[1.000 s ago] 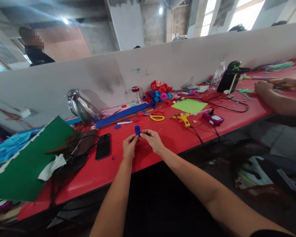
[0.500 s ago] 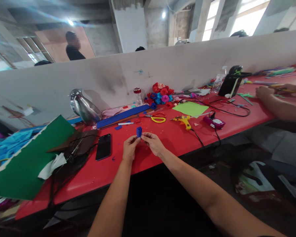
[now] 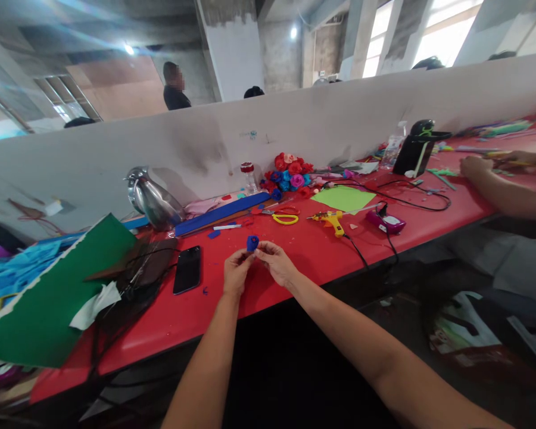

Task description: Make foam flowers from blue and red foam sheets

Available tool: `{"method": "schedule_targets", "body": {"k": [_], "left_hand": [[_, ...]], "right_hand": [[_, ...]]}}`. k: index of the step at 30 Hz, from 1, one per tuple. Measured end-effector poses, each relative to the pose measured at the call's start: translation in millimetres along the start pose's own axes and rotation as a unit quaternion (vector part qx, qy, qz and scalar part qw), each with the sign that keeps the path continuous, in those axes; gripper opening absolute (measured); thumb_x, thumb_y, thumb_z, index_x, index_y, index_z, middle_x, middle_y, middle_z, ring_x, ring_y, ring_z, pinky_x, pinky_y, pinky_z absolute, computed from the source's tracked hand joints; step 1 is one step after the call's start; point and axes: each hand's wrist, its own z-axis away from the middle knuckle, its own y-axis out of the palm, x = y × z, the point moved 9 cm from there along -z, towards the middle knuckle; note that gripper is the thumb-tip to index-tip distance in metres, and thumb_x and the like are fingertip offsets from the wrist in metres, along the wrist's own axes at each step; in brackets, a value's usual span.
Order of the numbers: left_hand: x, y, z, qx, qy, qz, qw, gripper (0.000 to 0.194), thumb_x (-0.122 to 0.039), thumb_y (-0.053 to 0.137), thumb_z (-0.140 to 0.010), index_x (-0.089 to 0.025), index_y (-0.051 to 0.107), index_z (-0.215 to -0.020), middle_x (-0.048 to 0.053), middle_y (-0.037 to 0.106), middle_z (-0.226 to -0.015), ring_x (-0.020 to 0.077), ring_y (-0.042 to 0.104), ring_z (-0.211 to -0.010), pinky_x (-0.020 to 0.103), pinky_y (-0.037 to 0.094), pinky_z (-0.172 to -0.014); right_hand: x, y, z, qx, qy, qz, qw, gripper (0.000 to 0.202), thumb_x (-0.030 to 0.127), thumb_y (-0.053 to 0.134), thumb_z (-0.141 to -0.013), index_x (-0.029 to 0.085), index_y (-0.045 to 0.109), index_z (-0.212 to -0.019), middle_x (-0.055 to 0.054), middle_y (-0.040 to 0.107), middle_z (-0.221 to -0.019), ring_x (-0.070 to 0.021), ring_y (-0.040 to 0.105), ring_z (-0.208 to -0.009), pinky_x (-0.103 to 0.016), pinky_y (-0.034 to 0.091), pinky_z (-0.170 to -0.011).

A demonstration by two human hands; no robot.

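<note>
Between my two hands is a small blue paper flower [image 3: 252,243], rolled up like a rosebud, held over the red table [image 3: 161,322]. My left hand [image 3: 236,269] pinches its base from the left. From the right, my right hand [image 3: 274,262] grips the same base with thumb and fingers. Beyond the hands lie scissors with yellow handles [image 3: 286,218], a white pen-like stick [image 3: 227,226] and a long blue strip [image 3: 223,213]. A yellow glue gun [image 3: 328,220] rests to the right, its cord running off the table's front edge.
A phone [image 3: 187,269] and a green board [image 3: 58,298] lie left. A steel jug [image 3: 154,199] stands behind, near a bunch of paper roses [image 3: 290,173]. A light green sheet [image 3: 343,198] and purple box [image 3: 385,221] are right. A co-worker's hands [image 3: 477,168] work far right.
The blue flower has tipped so its top faces me more, and my fingers have shifted slightly at its base. The person behind the partition has moved right.
</note>
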Motion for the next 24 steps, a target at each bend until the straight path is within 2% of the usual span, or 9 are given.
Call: {"method": "schedule_targets", "body": {"k": [8,10,12,14,17,19,21,23,24], "left_hand": [[-1.3,6.0,2.8,0.015,0.004,-0.058,0.998,0.021,-0.032,0.073,-0.063,-0.016,0.071,-0.076,0.001,0.069,-0.071,0.0147,0.06,-0.07,0.029,0.046,-0.075],[1.3,6.3,2.4,0.016,-0.011,-0.065,0.998,0.021,-0.033,0.073,-0.063,-0.016,0.071,-0.074,0.001,0.068,-0.07,0.0145,0.06,-0.069,0.028,0.046,-0.075],[4.0,1.9,1.2,-0.005,-0.02,-0.074,0.997,0.02,-0.034,0.073,-0.062,-0.016,0.07,-0.071,0.001,0.066,-0.066,0.0137,0.058,-0.066,0.027,0.045,-0.072],[6.9,-3.8,-0.2,-0.03,-0.023,-0.079,0.996,0.021,-0.035,0.073,-0.061,-0.016,0.069,-0.07,0.0,0.064,-0.063,0.0125,0.055,-0.062,0.027,0.044,-0.068],[11.3,-7.9,-2.5,-0.048,-0.024,-0.077,0.996,0.021,-0.035,0.072,-0.061,-0.016,0.069,-0.069,-0.001,0.06,-0.06,0.0111,0.051,-0.059,0.025,0.043,-0.064],[13.1,-8.7,-3.6,-0.051,-0.026,-0.076,0.995,0.02,-0.034,0.072,-0.061,-0.016,0.068,-0.068,-0.002,0.058,-0.058,0.0104,0.049,-0.057,0.025,0.041,-0.062],[13.7,-8.3,-3.9,-0.051,-0.029,-0.075,0.995,0.019,-0.033,0.072,-0.061,-0.016,0.068,-0.069,-0.003,0.056,-0.057,0.0097,0.047,-0.056,0.024,0.039,-0.06],[13.8,-7.3,-3.7,-0.048,-0.034,-0.072,0.996,0.018,-0.031,0.071,-0.062,-0.016,0.068,-0.069,-0.003,0.055,-0.056,0.0092,0.045,-0.054,0.024,0.038,-0.058],[13.7,-7.0,-3.4,-0.047,-0.036,-0.071,0.996,0.018,-0.031,0.071,-0.062,-0.015,0.068,-0.07,-0.003,0.055,-0.056,0.0088,0.044,-0.053,0.023,0.037,-0.056]], "right_hand": [[-8.1,-8.3,1.9,-0.005,0.044,0.017,0.999,0.028,0.03,0.079,-0.054,0.02,0.063,-0.075,0.004,0.061,-0.074,-0.0097,0.055,-0.07,-0.022,0.042,-0.067],[-5.4,-10.0,0.9,-0.005,0.046,0.074,0.996,0.023,0.031,0.074,-0.061,0.02,0.063,-0.078,0.003,0.061,-0.075,-0.0106,0.056,-0.07,-0.023,0.043,-0.067],[8.9,-17.6,-2.3,-0.023,0.019,0.215,0.976,0.016,0.029,0.064,-0.07,0.02,0.063,-0.083,0.0,0.063,-0.078,-0.0122,0.057,-0.07,-0.025,0.045,-0.067],[39.9,-31.6,-6.4,-0.064,-0.042,0.397,0.915,0.019,0.023,0.055,-0.074,0.02,0.063,-0.091,-0.002,0.066,-0.084,-0.0148,0.059,-0.075,-0.029,0.047,-0.072],[92.4,-68.1,-10.8,-0.13,-0.091,0.481,0.863,0.026,0.015,0.051,-0.074,0.018,0.064,-0.097,-0.009,0.063,-0.104,-0.0226,0.054,-0.101,-0.038,0.04,-0.092],[137.8,-97.7,-6.0,-0.233,-0.125,0.651,0.712,0.03,0.017,0.051,-0.077,0.017,0.063,-0.104,-0.015,0.059,-0.116,-0.0296,0.046,-0.115,-0.045,0.036,-0.097],[168.2,-133.2,0.4,-0.326,-0.077,0.724,0.603,0.034,0.024,0.053,-0.08,0.015,0.059,-0.112,-0.019,0.055,-0.122,-0.0362,0.042,-0.119,-0.051,0.035,-0.095],[182.0,-163.0,2.6,-0.359,-0.012,0.738,0.571,0.042,0.03,0.055,-0.081,0.011,0.055,-0.118,-0.024,0.051,-0.127,-0.04,0.042,-0.12,-0.053,0.036,-0.093],[182.6,-174.2,0.9,-0.349,0.016,0.731,0.586,0.044,0.03,0.055,-0.081,0.01,0.053,-0.12,-0.024,0.051,-0.127,-0.0392,0.045,-0.118,-0.052,0.037,-0.092]]}}
